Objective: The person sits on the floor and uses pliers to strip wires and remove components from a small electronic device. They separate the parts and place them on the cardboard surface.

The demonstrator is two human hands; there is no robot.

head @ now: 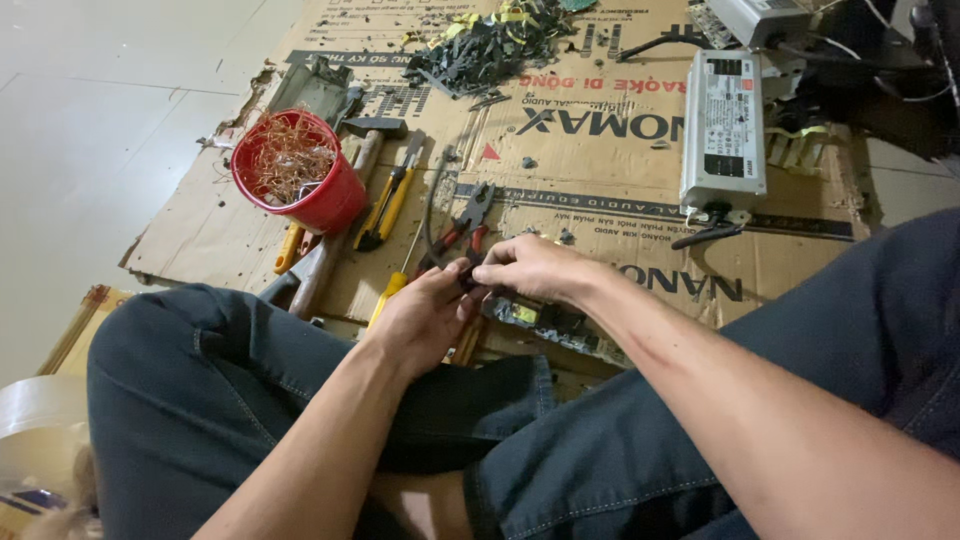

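Pinching a small dark part between them at centre frame, the left hand (425,315) and right hand (530,268) work with fingers pressed together over a dark circuit board (540,318), which lies just below the right hand on the worn cardboard (600,170). Dismantling looks under way; the next move likely calls for a firm, steady pull. Red-handled pliers (468,222) lie just above. Further out: a glossy red cup (300,170) of tangled copper wire, upper left; a ribbed metal power unit (723,135), upper right.
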